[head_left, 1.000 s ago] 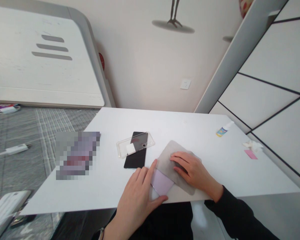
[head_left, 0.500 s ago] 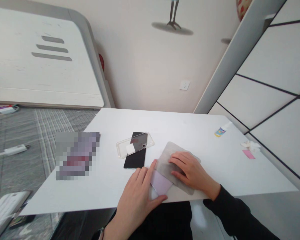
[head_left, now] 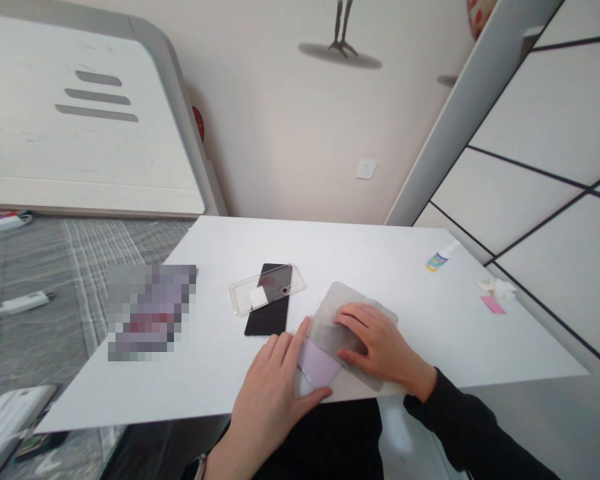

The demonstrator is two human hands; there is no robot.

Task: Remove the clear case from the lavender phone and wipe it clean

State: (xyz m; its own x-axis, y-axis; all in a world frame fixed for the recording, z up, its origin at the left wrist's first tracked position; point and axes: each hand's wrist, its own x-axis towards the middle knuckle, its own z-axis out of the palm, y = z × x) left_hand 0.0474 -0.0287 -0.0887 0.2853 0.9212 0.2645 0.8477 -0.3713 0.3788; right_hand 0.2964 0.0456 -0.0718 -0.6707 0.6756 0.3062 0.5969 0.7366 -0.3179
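Note:
A grey cleaning cloth (head_left: pixel 337 303) lies spread near the table's front edge, over part of a flat lilac thing that looks like a phone (head_left: pixel 320 363). With thumb and fingers on opposite edges, my left hand (head_left: pixel 270 383) holds the lilac thing by its near end. My right hand (head_left: pixel 373 337) rests on the cloth, fingers bent and pressing it down; what lies under the palm is hidden. To the left of the cloth is a black phone (head_left: pixel 267 320), with a clear phone case (head_left: pixel 240 297) lying across it and a small white square (head_left: pixel 259 297) at the case.
The white table (head_left: pixel 215 373) carries a blurred-out purple item (head_left: pixel 155 307) on the left. A small spray bottle (head_left: pixel 437 260), a crumpled tissue (head_left: pixel 500 288) and a pink slip (head_left: pixel 493 305) lie at the right. A wall stands behind, panelled doors on the right.
The view has shifted slightly, moving everything a little to the left in the picture. Both hands keep nearly the same place on the cloth and the lilac thing.

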